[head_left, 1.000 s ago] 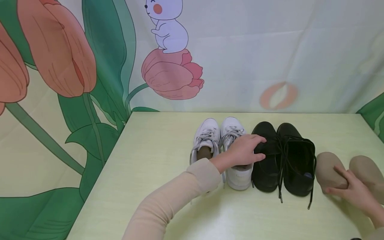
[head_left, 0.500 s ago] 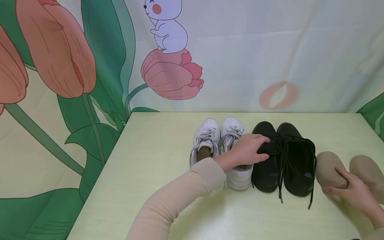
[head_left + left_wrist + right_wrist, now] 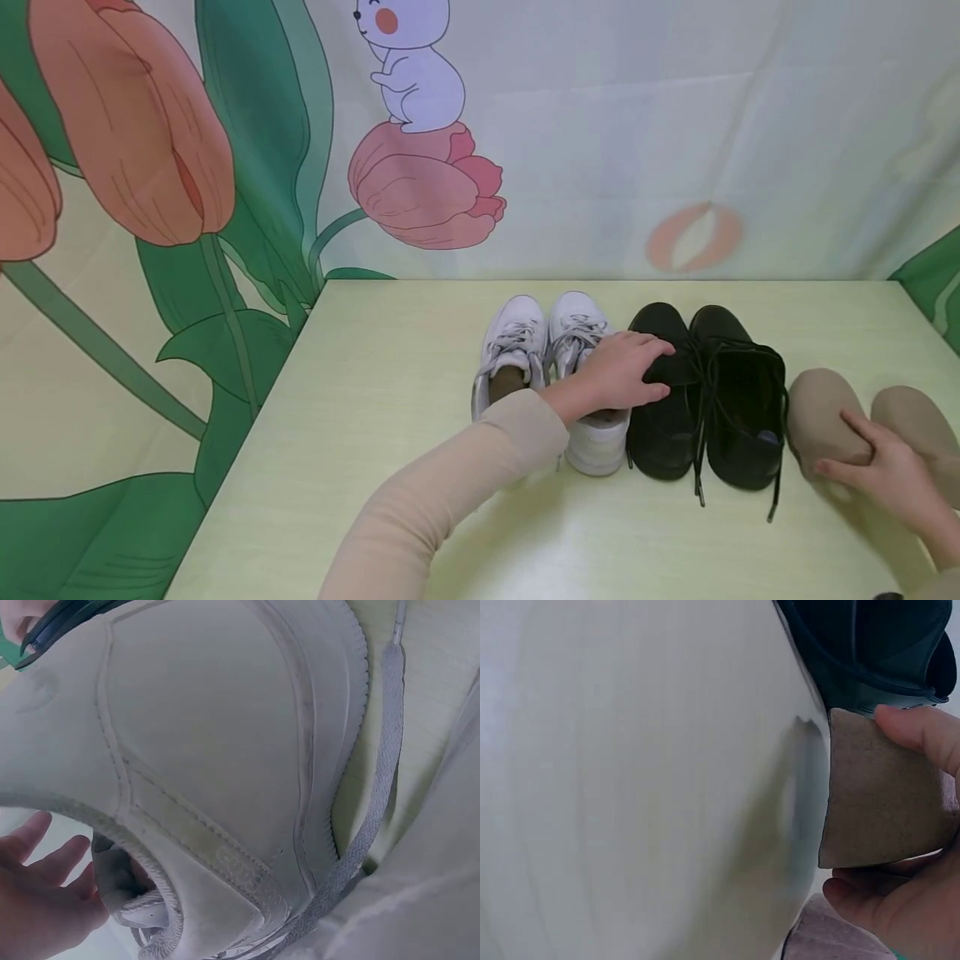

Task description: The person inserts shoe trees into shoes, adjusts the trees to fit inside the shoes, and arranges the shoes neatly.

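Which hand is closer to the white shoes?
Left. The left hand lies across the white shoes, fingers reaching onto the black shoes. The right hand is far off, past the black pair, holding a tan slipper.

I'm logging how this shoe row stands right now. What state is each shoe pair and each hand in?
White sneakers: upright, side by side, laced.
Black shoes: upright, side by side, laces loose, trailing onto the table.
Tan slippers: side by side at the row's right end.
Left hand: resting across the right white sneaker and left black shoe.
Right hand: grip closed on the left tan slipper.
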Tool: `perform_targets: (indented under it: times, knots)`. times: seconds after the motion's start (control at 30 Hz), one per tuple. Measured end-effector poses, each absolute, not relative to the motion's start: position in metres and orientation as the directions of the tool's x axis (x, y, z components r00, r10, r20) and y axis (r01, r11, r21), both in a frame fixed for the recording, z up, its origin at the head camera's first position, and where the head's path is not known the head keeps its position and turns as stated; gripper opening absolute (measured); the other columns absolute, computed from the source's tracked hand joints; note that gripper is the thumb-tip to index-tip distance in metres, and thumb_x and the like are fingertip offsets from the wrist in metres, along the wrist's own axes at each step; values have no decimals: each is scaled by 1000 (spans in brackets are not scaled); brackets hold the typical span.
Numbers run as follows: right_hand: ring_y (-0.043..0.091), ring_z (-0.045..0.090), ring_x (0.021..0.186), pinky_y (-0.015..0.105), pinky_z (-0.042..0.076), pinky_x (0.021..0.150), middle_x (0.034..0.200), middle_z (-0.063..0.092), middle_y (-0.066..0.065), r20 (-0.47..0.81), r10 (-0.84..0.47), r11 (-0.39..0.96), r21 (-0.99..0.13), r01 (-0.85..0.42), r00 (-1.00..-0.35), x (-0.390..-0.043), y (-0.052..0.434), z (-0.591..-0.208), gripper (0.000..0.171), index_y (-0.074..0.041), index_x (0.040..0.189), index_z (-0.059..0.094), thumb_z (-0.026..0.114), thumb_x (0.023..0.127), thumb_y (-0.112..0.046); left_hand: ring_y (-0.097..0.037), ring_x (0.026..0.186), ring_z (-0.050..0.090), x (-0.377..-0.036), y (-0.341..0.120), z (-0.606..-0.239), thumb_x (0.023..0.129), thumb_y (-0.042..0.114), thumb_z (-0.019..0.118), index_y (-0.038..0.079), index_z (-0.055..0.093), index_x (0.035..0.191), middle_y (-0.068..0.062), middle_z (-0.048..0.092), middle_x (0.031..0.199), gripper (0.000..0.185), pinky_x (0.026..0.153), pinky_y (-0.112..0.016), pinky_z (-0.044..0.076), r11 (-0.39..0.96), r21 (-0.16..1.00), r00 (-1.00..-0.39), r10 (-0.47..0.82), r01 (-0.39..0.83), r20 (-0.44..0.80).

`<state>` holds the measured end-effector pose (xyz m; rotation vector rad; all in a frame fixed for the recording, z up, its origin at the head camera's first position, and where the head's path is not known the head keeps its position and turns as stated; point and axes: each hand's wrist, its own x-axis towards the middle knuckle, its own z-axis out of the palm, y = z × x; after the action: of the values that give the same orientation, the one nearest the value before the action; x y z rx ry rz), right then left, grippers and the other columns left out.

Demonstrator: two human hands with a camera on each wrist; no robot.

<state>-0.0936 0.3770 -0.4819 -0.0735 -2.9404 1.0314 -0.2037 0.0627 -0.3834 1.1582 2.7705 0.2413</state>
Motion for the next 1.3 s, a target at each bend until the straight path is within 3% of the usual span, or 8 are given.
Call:
perform_targets:
  times: [0.33, 0.53, 1.3]
  knots:
    - [58, 14, 119, 65, 16, 92, 132, 14, 42, 46, 75, 778, -628, 30, -996, -93, 377, -473, 88, 7, 138, 12, 67, 78, -25, -10, 124, 37, -209, 68, -385, 86, 40, 52, 22, 42, 130, 7, 43, 133, 49, 101, -28, 31, 658, 127, -658, 752, 743, -43]
    - [57, 9, 122, 63, 9, 96, 134, 11, 41, 56, 71, 737, -676, 14, -996, -93, 377, -469, 87, 4, 139, 10, 67, 78, -21, -8, 125, 35, -209, 72, -385, 85, 42, 52, 25, 41, 130, 9, 42, 134, 50, 101, -30, 29, 673, 105, -666, 739, 732, -97]
    - [59, 11, 120, 67, 14, 92, 134, 12, 42, 40, 108, 765, -642, 57, -993, -98, 374, -463, 89, 3, 139, 11, 68, 77, -24, -12, 127, 32, -212, 84, -392, 85, 48, 50, 30, 38, 132, 9, 38, 136, 52, 100, -31, 28, 682, -87, -683, 702, 726, -201]
